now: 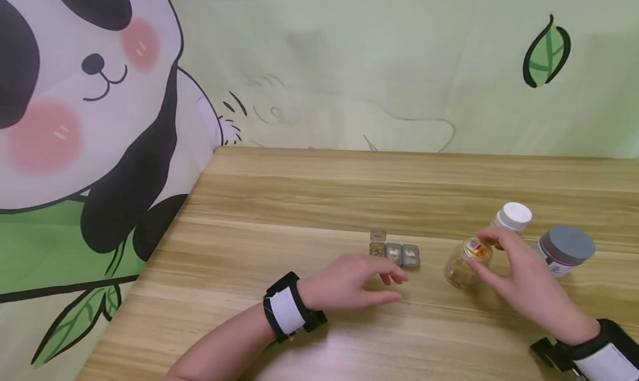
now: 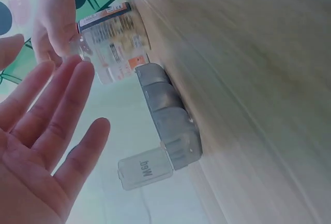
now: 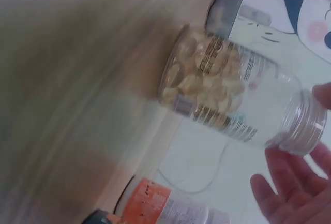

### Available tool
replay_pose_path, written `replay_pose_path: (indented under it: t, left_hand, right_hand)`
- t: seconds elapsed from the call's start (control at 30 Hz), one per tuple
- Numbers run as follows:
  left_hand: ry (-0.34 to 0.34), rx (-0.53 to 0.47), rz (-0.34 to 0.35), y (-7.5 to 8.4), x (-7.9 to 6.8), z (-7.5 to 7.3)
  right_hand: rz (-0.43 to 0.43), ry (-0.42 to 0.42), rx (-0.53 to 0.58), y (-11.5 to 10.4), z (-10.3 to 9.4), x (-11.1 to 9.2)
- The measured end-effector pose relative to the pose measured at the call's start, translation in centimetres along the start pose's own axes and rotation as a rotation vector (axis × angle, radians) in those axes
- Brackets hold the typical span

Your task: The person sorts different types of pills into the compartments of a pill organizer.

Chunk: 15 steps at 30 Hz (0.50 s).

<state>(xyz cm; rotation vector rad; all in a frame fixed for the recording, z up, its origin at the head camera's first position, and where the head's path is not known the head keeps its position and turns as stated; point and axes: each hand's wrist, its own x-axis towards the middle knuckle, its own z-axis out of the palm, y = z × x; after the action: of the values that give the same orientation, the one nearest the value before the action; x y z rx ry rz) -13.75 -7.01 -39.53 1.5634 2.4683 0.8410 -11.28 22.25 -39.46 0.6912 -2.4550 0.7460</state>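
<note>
My right hand (image 1: 530, 284) holds a clear pill bottle (image 1: 456, 270) by its cap, thumb on one side and fingers on the other. Yellowish softgels fill the lower part of the bottle (image 3: 204, 81) in the right wrist view. The bottle stands on the table. My left hand (image 1: 349, 281) hovers just in front of a small grey pill organizer (image 1: 411, 255), fingers loosely extended and holding nothing. One end compartment has its lid (image 2: 146, 169) flipped up, with yellowish contents inside; the other lids are down.
Behind the right hand stands a white-capped bottle (image 1: 516, 217), with an orange label (image 3: 147, 203) in the right wrist view. Farther right is a wide jar with a grey lid (image 1: 569, 245). The wooden table (image 1: 279, 198) ends at a panda-printed backdrop (image 1: 324, 65).
</note>
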Motion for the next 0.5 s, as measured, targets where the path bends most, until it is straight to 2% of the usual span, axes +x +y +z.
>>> replay_pose_path:
  t: [0.27, 0.5]
  left_hand:
    - [0.048, -0.027, -0.02, -0.2, -0.7, -0.3]
    - [0.08, -0.039, -0.022, -0.7, -1.2, -0.5]
  right_hand:
    - [0.039, 0.047, -0.117, 1.2, 0.4, 1.2]
    - [0.083, 0.062, -0.146, 1.8, 0.6, 1.6]
